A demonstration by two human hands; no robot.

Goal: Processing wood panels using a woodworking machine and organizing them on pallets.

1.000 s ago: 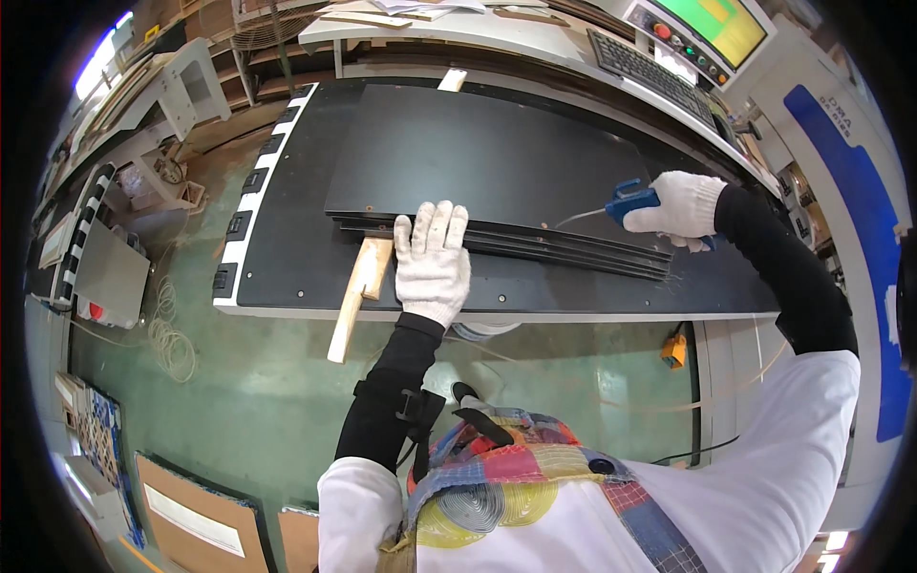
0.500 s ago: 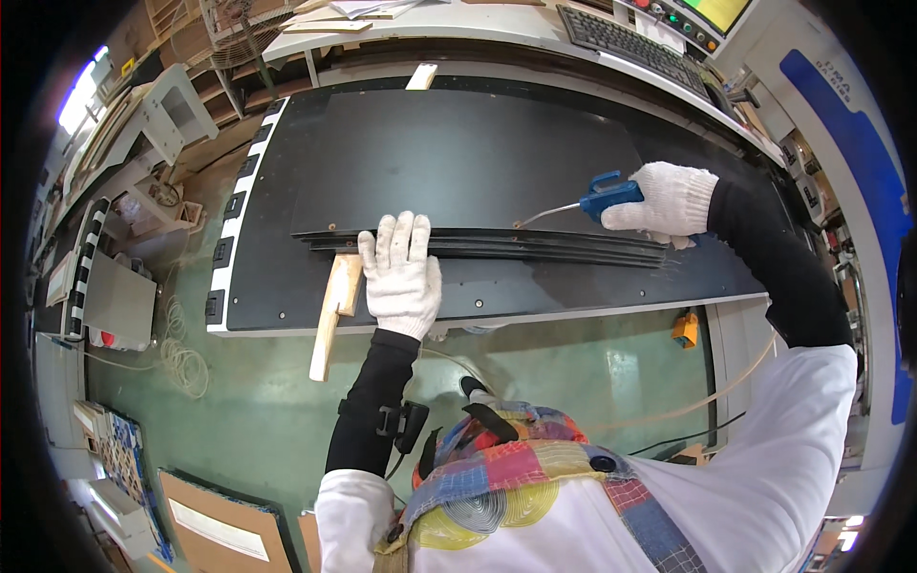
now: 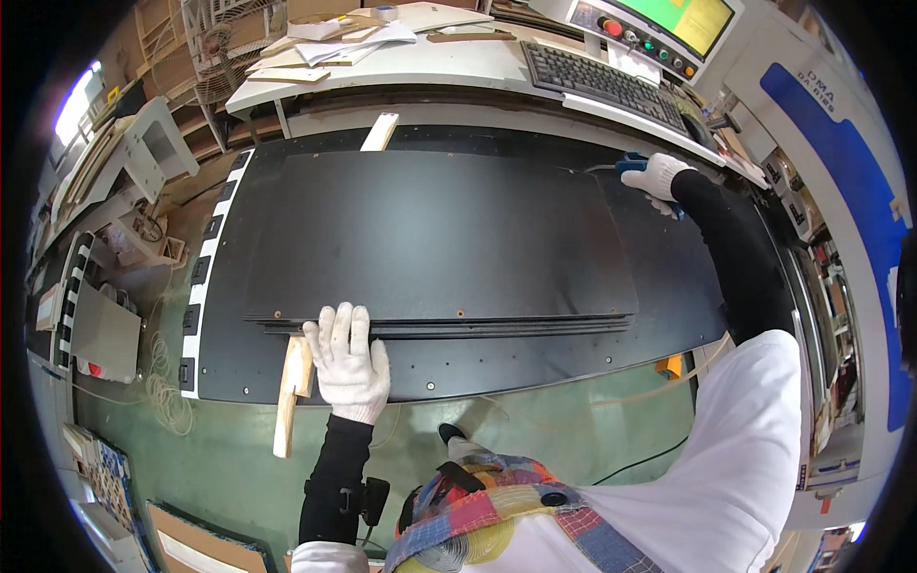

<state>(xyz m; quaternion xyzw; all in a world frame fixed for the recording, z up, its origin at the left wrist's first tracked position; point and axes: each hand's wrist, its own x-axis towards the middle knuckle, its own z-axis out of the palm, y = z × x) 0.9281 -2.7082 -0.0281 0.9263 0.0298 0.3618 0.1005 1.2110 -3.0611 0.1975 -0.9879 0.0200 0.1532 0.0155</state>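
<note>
A stack of flat black panels (image 3: pixel 430 239) lies on the black machine table (image 3: pixel 659 306), small holes along the top panel's edges. My left hand (image 3: pixel 350 372), in a white knitted glove, rests with stretched fingers on the stack's near edge. Just beside it, a wooden strip (image 3: pixel 294 382) juts out from under the panels; a pale strip end (image 3: pixel 380 132) shows on the far side. At the far right corner, my gloved right hand (image 3: pixel 661 179) grips a blue air blow gun (image 3: pixel 632 164), whose thin nozzle points left over the top panel.
Beyond the table, a white desk (image 3: pixel 439 81) carries papers (image 3: pixel 358 48), a black keyboard (image 3: pixel 607 84) and a control panel with a screen (image 3: pixel 669 24). A coiled hose (image 3: pixel 172 392) lies on the green floor at left. A blue-and-white machine (image 3: pixel 831 143) borders the right side.
My right hand has moved the air blow gun from the top panel's near edge to its far right corner. The view has shifted; my left hand remains at the near edge.
</note>
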